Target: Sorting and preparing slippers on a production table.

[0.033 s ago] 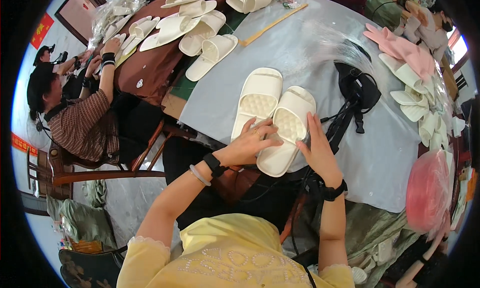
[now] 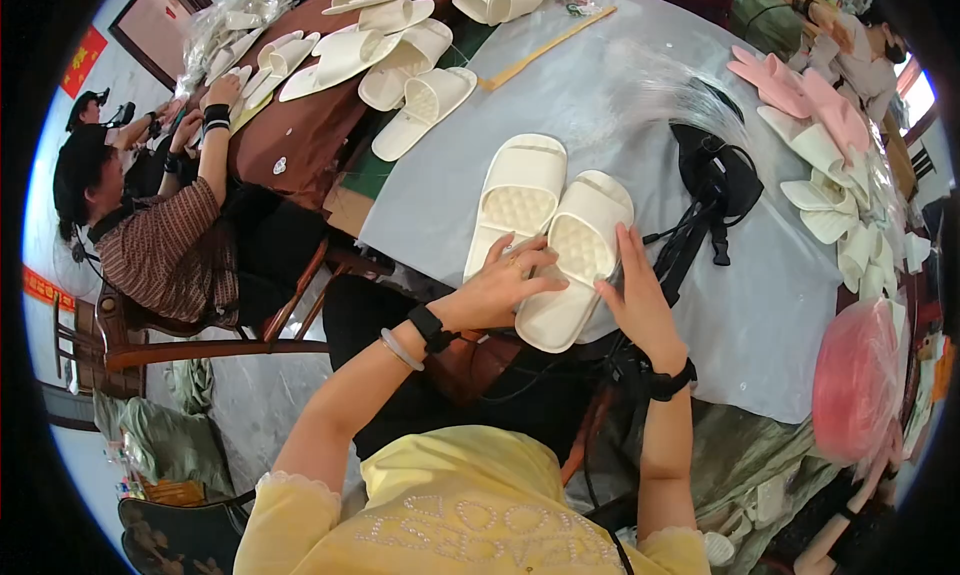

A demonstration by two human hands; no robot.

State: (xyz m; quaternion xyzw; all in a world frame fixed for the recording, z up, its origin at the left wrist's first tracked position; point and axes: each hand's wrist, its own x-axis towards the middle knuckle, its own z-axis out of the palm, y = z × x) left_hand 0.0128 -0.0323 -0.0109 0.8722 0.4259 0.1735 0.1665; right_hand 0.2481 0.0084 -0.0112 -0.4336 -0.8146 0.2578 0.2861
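A pair of cream slide slippers lies side by side on the grey-covered table, toes pointing away from me. My left hand (image 2: 507, 282) rests across the inner edges of the left slipper (image 2: 521, 183) and the right slipper (image 2: 588, 225), fingers spread and slightly bent. My right hand (image 2: 640, 300) lies along the outer edge of the right slipper, fingers stretched out and the thumb touching its rim. Neither hand is closed around a slipper. The heel of the left slipper is partly hidden behind my left hand.
More cream slippers (image 2: 425, 110) cover the brown-covered table at the far left. A black strapped pouch (image 2: 715, 170) and clear plastic film (image 2: 665, 90) lie right of the pair. Pink slippers (image 2: 790, 85) and a pink plastic-wrapped bundle (image 2: 855, 380) are farther right. A co-worker (image 2: 150, 235) sits at left.
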